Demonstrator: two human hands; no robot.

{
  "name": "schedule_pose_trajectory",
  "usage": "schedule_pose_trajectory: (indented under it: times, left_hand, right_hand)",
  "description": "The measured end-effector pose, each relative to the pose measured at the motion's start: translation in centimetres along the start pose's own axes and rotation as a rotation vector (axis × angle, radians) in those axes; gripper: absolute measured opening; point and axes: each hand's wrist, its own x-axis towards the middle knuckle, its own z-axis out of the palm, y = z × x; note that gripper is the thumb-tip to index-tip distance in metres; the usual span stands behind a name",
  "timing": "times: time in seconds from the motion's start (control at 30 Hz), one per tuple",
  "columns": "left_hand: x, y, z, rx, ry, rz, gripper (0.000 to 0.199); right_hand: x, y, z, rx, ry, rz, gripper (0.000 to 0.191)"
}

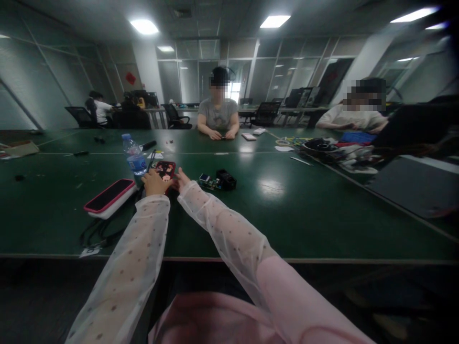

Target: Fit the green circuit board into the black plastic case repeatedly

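Observation:
A phone in a red-edged case with a dark cartoon picture is held between my two hands above the green table. My left hand grips its left and lower side, the thumb lying across the near edge. At its right side is my right hand, fingers against the edge and partly hidden. Just beyond my left hand stands a clear water bottle with a blue label. To the left lies a white device with a pink-rimmed black top. Right of my hands sit a small circuit board and a black box-shaped part.
Black cables lie near the table's front edge at left. A laptop-like grey panel and a heap of wires occupy the right side. Across the table sits a person in grey, with another person at far right.

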Motion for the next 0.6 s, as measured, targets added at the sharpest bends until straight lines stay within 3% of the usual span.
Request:
schedule_pose_trajectory:
  times: [0.13,0.23,0.6]
  left_hand:
    - [-0.9,1.3,-0.2,-0.039,0.1,0.059,0.074]
    - [-1.3,1.9,-0.5,-0.072,0.142,0.114,0.073]
    - [-1.8,2.4,-1.1,-0.067,0.173,0.117,0.081]
  right_hand:
    - [0.8,-0.3,1.4,0.079,-0.088,0.012,0.059]
    - [1.0,-0.5,2.0,0.211,-0.165,-0.009,0.061]
    - [1.2,-0.6,1.8,0.248,-0.111,-0.021,0.053]
